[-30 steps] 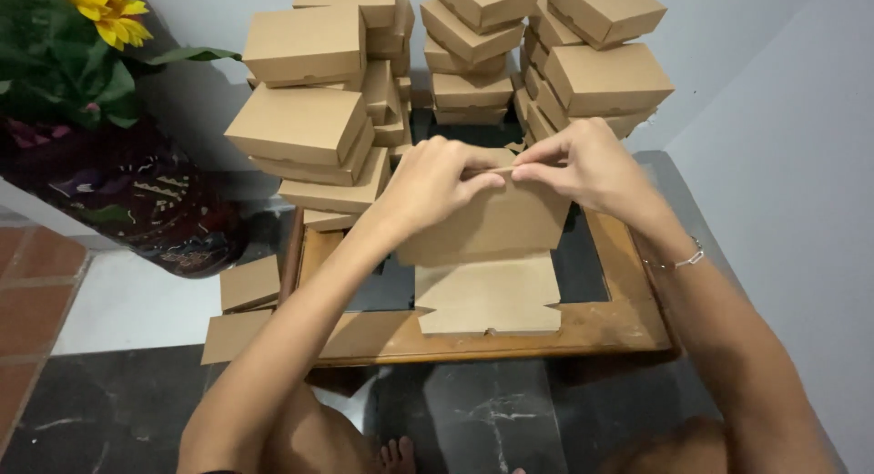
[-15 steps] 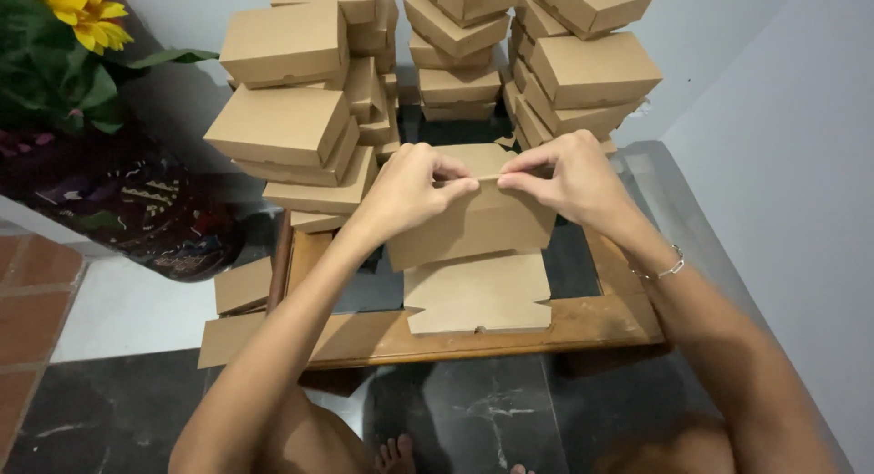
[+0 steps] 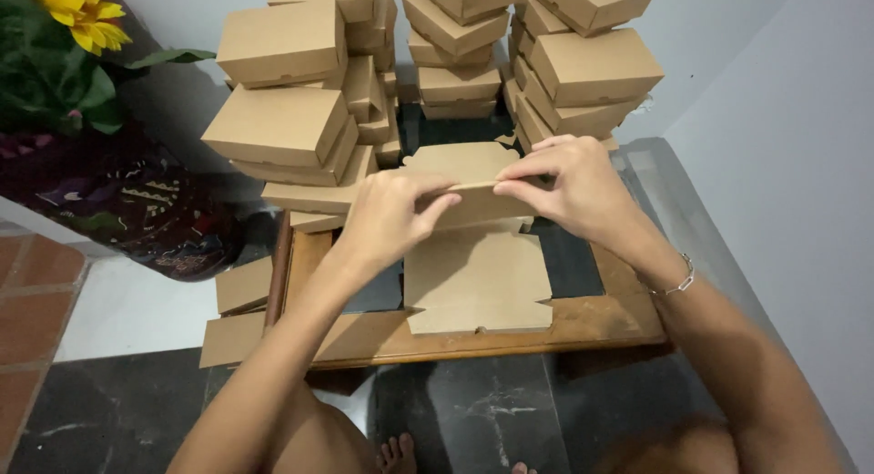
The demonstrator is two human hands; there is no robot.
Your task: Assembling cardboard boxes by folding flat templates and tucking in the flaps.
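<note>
1. A person's left hand [image 3: 387, 219] and right hand [image 3: 569, 187] pinch a flat brown cardboard box blank [image 3: 475, 255], half folded, over a low wooden-framed surface [image 3: 592, 324] with a dark top.
2. Both hands are clenched on the raised fold of the blank: the left grips it from the 9 o'clock side, thumb and fingers closed on the edge, and the right grips it from 3 o'clock, fingertips pressing the top flap.
3. The lower panel of the blank lies flat on the surface toward 6 o'clock, its notched edge touching the wooden rim; the upper panel stands tilted up between the hands.
4. A thin silver chain bracelet [image 3: 678, 280] circles the right wrist.
5. At 12 o'clock, behind the hands, rise stacks of finished brown cardboard boxes [image 3: 282, 128], closed and piled unevenly, some tilted, in three loose columns against a pale wall.
6. At 8 o'clock, loose flat cardboard pieces [image 3: 244, 285] lie just beside the surface's left edge, on the floor.
7. At 10 o'clock sits a dark patterned pot [image 3: 137, 210] holding green leaves and a yellow flower [image 3: 86, 14].
8. Bare toes [image 3: 396, 454] show at 6 o'clock on the dark marbled floor.
</note>
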